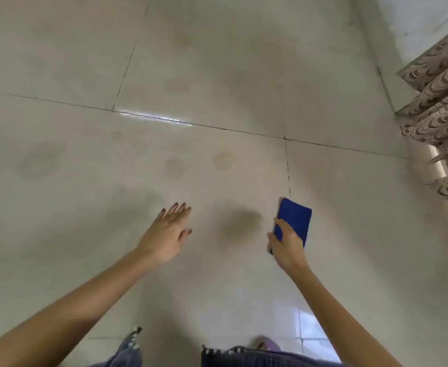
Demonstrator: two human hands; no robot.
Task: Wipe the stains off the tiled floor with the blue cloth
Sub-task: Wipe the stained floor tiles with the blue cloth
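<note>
Both arms reach forward and down. The left hand [167,231] is flat with fingers spread; the right hand [286,243] grips a blue cloth [294,218].

Glossy beige tiled floor [217,62], patterned curtain [440,102]

A deep blue cloth [294,221], pale cream tiled floor [217,62] (brownish stains [240,221]), beige scallop-patterned curtain [440,102].

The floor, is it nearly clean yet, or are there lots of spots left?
Nothing looks wiped yet. The right hand holds the folded blue cloth above the tiled floor; the left hand is open and empty. A dark stain lies between the hands, and fainter ones sit farther out. So almost all the wiping is left.
</note>
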